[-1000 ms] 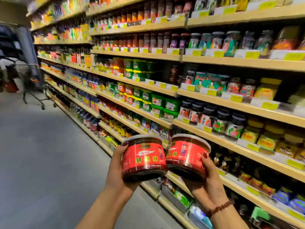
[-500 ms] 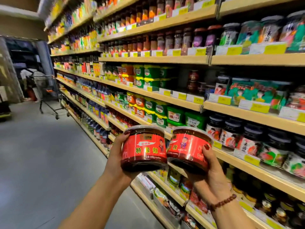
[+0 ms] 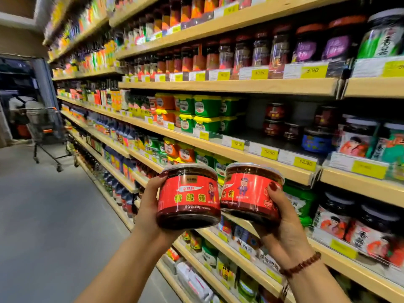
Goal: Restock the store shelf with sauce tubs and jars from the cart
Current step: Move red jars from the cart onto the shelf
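Red-labelled 特级辣 tub (image 3: pixel 189 195) in left hand (image 3: pixel 148 205), twin (image 3: pixel 249 193) in right hand (image 3: pixel 284 228)

2 round red-label clear plastic sauce tubs: left tub (image 3: pixel 189 199), right tub (image 3: pixel 249 193); 2 bare hands: left hand (image 3: pixel 148 207), right hand (image 3: pixel 285 228); 1 brown bead bracelet (image 3: pixel 302 264); 1 grey wire shopping cart w/ orange trim (image 3: pixel 47 130).
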